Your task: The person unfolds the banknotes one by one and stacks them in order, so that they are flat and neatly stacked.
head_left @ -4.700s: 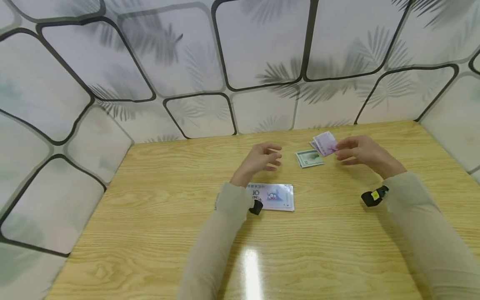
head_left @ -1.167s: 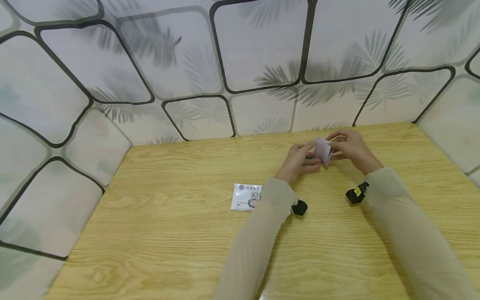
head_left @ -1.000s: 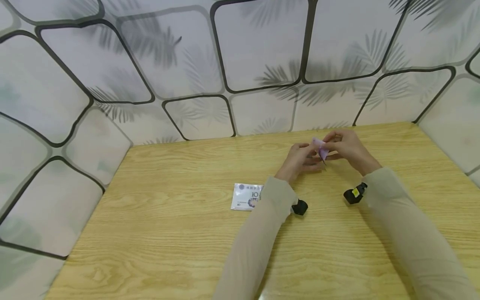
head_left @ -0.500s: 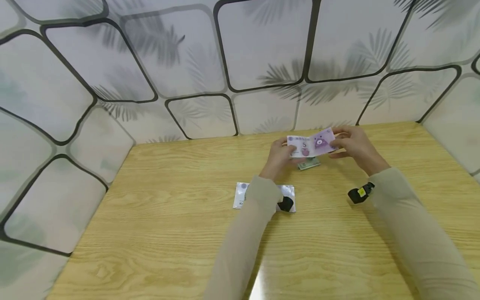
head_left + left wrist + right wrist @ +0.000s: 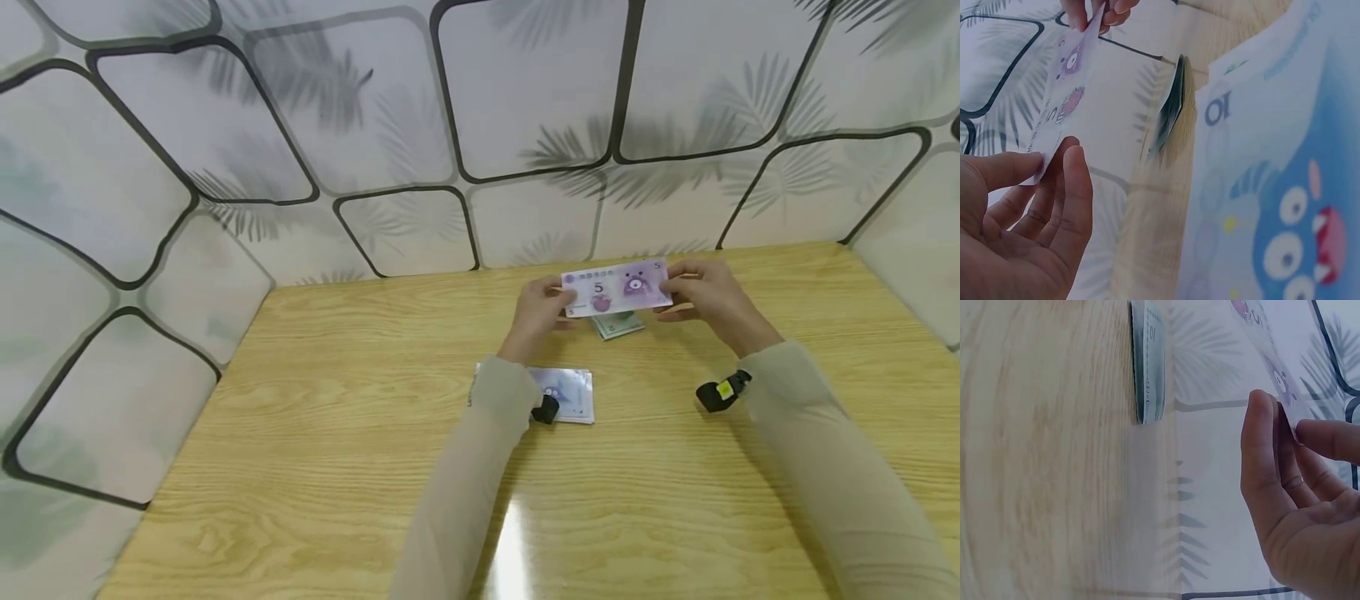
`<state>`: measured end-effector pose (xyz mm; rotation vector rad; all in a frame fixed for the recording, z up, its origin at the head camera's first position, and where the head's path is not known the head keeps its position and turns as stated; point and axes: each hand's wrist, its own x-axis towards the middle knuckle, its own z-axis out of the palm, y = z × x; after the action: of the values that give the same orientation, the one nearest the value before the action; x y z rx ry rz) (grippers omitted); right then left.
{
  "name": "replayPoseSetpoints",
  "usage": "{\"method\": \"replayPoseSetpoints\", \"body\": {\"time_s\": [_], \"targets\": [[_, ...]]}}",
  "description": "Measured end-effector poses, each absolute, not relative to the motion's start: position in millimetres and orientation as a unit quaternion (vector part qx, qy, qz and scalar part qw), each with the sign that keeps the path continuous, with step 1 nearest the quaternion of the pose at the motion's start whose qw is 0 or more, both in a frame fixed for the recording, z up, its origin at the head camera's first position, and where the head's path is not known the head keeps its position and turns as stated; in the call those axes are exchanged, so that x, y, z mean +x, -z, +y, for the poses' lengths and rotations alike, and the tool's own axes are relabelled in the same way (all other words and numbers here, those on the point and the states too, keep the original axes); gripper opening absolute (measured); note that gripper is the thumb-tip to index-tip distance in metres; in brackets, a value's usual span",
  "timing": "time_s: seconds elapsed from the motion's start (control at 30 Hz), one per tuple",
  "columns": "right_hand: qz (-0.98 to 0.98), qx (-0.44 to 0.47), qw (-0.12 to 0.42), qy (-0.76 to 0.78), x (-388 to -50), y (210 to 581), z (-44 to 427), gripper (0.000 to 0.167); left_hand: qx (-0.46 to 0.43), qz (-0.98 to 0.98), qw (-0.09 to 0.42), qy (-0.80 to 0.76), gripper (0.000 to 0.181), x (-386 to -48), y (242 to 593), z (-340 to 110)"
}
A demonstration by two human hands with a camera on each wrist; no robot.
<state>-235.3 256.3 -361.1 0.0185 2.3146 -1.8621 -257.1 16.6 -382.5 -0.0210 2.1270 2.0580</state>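
A purple play-money banknote (image 5: 617,287) marked 5 is stretched out flat above the table, its monster print facing me. My left hand (image 5: 534,315) pinches its left end between thumb and fingers. At the other end my right hand (image 5: 711,300) pinches the note's edge; the right wrist view shows the thumb (image 5: 1329,439) against the paper. Just below the note lies a folded green banknote (image 5: 618,325), partly covered by it. Beneath my left wrist is a stack of blue banknotes (image 5: 573,396) marked 10, its left part hidden by the sleeve.
The wooden table (image 5: 337,467) runs back to a wall covering (image 5: 525,92) with dark outlines and leaf prints. A bright glare patch (image 5: 510,542) lies near the front. Black wrist cameras (image 5: 722,392) hang under both cuffs.
The purple note was folded up between my hands; it is now opened out flat. My left hand has moved leftward, away from the right, and the green note shows again.
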Motion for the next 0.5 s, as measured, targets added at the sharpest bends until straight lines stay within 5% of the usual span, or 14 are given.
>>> {"method": "replayPoseSetpoints", "body": {"time_s": [0.5], "targets": [[0.767,-0.006,0.087,0.636,-225.5,364.6,253.5,0.018,0.024,0.69,0.122,-0.713,0.028,-256.3,382.1,-11.7]]}}
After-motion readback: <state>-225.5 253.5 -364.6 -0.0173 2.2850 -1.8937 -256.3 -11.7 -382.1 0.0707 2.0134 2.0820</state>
